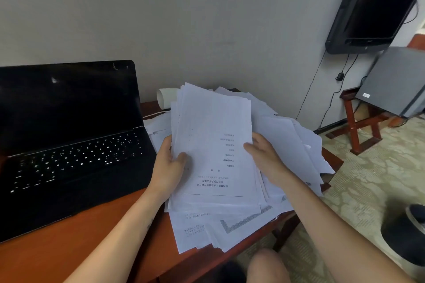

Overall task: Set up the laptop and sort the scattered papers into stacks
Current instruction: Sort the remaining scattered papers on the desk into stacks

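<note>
An open black laptop [69, 135] stands on the left of the reddish wooden table [76, 241], its screen dark and its keys backlit. To its right I hold up a thick bundle of white printed papers [213, 145]. My left hand [169, 165] grips the bundle's left edge, thumb on the top sheet. My right hand [264, 156] grips the right edge, thumb on top. More loose papers [232, 225] lie spread on the table beneath and to the right [301, 145], overhanging the table's edge.
A white paper roll [164, 97] lies behind the papers by the wall. A wall-mounted black TV [377, 2] hangs at upper right, above a grey box [395, 80] on a red wooden stand [356, 126]. A black bin [407, 234] sits on the carpet.
</note>
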